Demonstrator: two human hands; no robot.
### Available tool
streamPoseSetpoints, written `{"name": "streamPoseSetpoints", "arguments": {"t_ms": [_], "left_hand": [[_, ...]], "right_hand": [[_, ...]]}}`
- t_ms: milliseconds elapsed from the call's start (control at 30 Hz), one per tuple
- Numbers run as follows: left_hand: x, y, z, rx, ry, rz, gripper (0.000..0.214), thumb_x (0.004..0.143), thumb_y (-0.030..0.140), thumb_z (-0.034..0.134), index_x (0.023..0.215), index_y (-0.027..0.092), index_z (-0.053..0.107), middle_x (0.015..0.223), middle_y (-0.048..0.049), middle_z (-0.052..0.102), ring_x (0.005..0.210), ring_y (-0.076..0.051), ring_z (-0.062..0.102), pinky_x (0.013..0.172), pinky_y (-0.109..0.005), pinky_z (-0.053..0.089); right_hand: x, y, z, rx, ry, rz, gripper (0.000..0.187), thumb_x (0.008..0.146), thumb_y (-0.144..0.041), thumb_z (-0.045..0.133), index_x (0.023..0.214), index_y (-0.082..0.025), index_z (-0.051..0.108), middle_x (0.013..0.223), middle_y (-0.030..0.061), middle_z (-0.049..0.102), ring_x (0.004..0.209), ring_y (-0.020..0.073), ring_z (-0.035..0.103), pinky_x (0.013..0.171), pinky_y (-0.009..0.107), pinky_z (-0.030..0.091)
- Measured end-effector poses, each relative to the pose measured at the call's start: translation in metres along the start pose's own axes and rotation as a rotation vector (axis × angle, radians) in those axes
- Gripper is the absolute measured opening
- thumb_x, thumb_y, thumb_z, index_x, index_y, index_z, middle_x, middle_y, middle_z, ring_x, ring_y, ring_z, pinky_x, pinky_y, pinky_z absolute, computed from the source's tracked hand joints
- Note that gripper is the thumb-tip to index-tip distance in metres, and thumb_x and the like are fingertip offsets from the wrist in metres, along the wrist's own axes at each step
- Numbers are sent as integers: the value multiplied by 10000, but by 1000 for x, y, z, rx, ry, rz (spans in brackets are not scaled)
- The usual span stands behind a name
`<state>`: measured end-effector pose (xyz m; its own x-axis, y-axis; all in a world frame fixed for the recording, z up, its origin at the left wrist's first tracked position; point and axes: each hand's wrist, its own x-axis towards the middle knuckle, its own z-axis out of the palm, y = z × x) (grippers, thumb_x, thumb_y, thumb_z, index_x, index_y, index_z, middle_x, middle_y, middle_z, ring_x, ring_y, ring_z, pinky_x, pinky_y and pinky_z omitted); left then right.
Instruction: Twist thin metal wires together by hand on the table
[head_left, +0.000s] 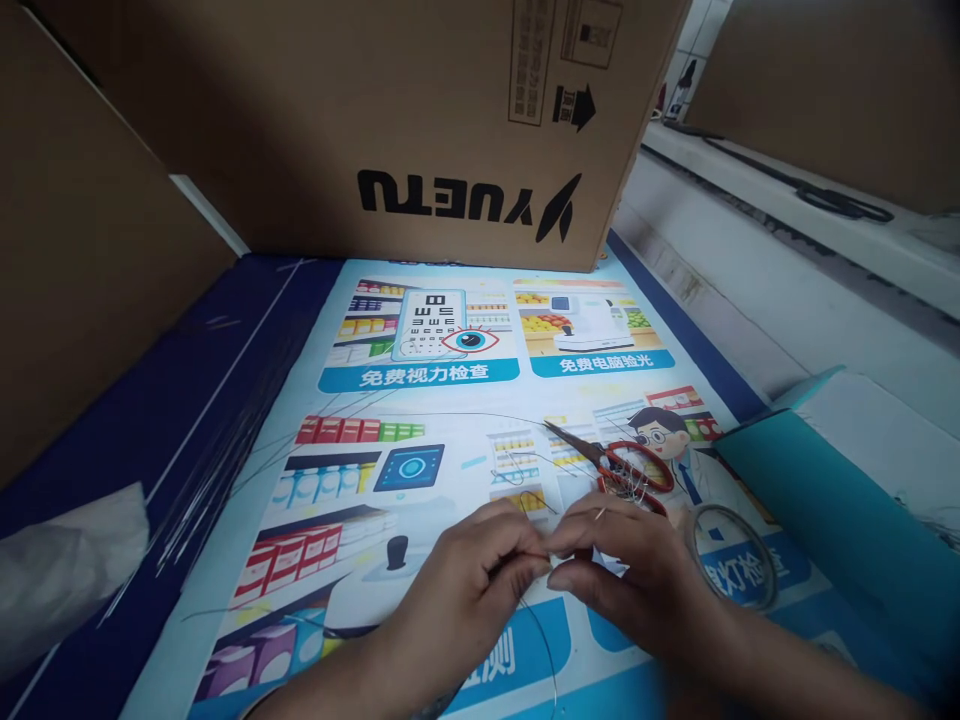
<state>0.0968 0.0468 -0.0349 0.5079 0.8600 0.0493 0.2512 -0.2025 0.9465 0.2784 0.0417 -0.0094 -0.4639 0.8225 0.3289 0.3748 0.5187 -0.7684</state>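
My left hand (487, 565) is closed in a pinch on a thin wire (551, 650), which hangs below the fingers toward the bottom of the view. Fingertip to fingertip with it, my right hand (626, 565) curls its thumb and forefinger toward the same spot; whatever lies between them is too small to make out. Just beyond the hands, a small dark loop of wire (534, 497) shows. Red-handled scissors (637, 467) lie past my right hand, with short bits of wire around the handles. Right of that hand rests a round, clear ring or roll (733, 556).
A printed poster sheet (427, 400) covers the table. Long thin wires (217, 480) lie at the left, near a whitish wrapped bundle (75, 570). A large cardboard box (420, 100) stands behind, and a teal box (847, 520) at right. Another pair of scissors (844, 203) rests on the ledge.
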Motion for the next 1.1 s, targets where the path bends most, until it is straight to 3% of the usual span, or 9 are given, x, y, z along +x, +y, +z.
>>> {"name": "streamPoseSetpoints", "arguments": {"t_ms": [100, 300, 767, 967, 1100], "left_hand": [[-1, -4, 1, 75, -38, 18, 147, 844, 110, 501, 721, 171, 552, 722, 1, 548, 710, -134, 525, 625, -225, 391], [-3, -6, -2, 139, -27, -1, 155, 846, 104, 497, 718, 173, 552, 724, 2, 548, 705, -134, 527, 617, -230, 395], [-3, -12, 4, 281, 45, 94, 159, 854, 130, 501, 712, 167, 559, 727, -21, 568, 719, -157, 520, 642, -266, 400], [2, -13, -8, 238, -30, 56, 140, 857, 138, 530, 740, 190, 585, 741, 11, 592, 741, -135, 549, 650, -233, 410], [3, -14, -13, 359, -76, 54, 137, 858, 158, 528, 746, 196, 598, 776, 2, 623, 769, -162, 566, 687, -271, 432]], "right_hand": [[0, 2, 5, 103, -15, 58, 72, 858, -193, 600, 827, -146, 645, 747, 34, 658, 725, 122, 612, 665, 209, 498], [-7, 14, 11, -92, 26, -21, 13, 819, -156, 642, 829, -163, 645, 776, 47, 657, 746, 154, 597, 700, 265, 473], [-6, 14, 14, 176, -38, 247, 135, 862, -192, 561, 737, -162, 604, 687, 19, 592, 646, 130, 549, 585, 236, 423], [-6, 21, 10, 69, 17, 203, 112, 847, -147, 554, 739, -167, 574, 699, 11, 576, 664, 134, 535, 605, 248, 412], [-8, 28, 8, 4, 43, 221, 104, 855, -142, 536, 758, -170, 562, 725, 21, 574, 691, 149, 537, 627, 267, 422]]}}
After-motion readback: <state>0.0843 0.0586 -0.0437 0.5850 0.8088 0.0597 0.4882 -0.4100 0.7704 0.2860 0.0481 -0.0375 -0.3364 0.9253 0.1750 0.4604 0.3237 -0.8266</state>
